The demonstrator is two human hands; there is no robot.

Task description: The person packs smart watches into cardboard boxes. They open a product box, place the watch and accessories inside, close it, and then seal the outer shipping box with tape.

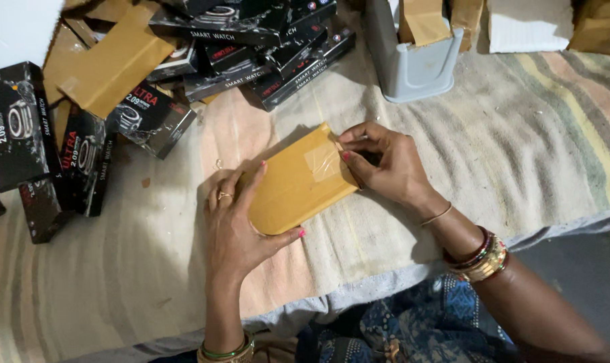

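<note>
Head view, single frame.

Envelope (298, 181): one, tan, padded, lying tilted on the cloth (520, 134) at frame centre, one clear tape strip (321, 161) across its upper end.

Left hand (234, 222): one, at 7 o'clock of the envelope, fingers spread and half open; thumb under the lower edge, fingers lying along the left side, gripping the envelope. One ring on a finger.

Right hand (385, 165): one, at 3 o'clock of the envelope, fingers curled close; fingertips pinching the upper right corner at the tape.

Bangles: one stack on the right wrist (483, 259), one stack on the left wrist (227, 351).

Boxes (150, 117): black, printed, heaped at 10 to 12 o'clock of the envelope; at least ten show, exact count cannot be told because they overlap.

Further tan envelopes: one large one (113, 64) on top of the heap at 10 o'clock; several more at 1 to 2 o'clock along the top edge, count unclear.

Bin (412, 67): one, grey plastic, at 1 o'clock, with one tan packet (422, 20) standing in it.

White sheet (526, 23): one, at 2 o'clock.
</note>
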